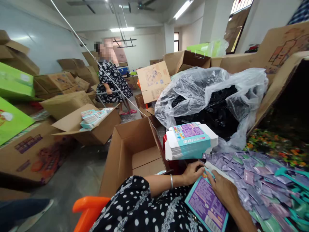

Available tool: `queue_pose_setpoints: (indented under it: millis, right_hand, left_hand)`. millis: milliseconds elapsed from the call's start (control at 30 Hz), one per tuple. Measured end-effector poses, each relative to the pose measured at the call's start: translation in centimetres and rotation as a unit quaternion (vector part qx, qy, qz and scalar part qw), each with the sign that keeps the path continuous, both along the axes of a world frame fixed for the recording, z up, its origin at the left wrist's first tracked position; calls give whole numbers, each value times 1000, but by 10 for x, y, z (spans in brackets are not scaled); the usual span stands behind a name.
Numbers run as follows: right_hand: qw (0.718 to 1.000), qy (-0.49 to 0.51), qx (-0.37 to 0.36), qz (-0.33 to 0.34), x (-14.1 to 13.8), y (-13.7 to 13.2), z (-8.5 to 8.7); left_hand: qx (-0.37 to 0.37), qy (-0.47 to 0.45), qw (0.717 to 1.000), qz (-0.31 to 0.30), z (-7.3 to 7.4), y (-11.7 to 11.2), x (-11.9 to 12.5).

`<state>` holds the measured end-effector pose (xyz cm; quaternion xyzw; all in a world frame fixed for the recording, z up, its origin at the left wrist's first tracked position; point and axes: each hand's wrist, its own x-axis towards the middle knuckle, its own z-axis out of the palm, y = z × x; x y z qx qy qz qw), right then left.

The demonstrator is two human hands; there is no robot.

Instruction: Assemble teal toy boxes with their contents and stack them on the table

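A teal and purple printed carton (207,203) lies at a slant over my lap, its barcode end towards me. At its far end, my left hand (193,172) has its fingers curled on the edge. My right hand (221,185) grips the carton's right side, thumb and fingers pressed on it near the same end. Just beyond is a stack of flattened cartons (193,138) of the same print. To my right spreads a heap of small purple, pink and green sachets (256,180), with teal plastic pieces (295,190) on it.
An open cardboard box (125,145) stands at my left, beside an orange chair arm (90,203). Clear plastic sheeting (193,87) holds black items. Another open box (96,129) contains cartons. A person (112,77) stands farther back. A white cord (106,74) hangs across the view.
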<state>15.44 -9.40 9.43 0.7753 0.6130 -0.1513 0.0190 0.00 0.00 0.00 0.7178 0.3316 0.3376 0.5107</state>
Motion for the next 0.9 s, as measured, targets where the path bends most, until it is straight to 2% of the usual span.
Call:
queue_pose_setpoints:
  millis: [900]
  right_hand:
    - [1000,7,18,-3,-4,-5,7]
  left_hand:
    - [6,-13,1000,-1,2,-1,1]
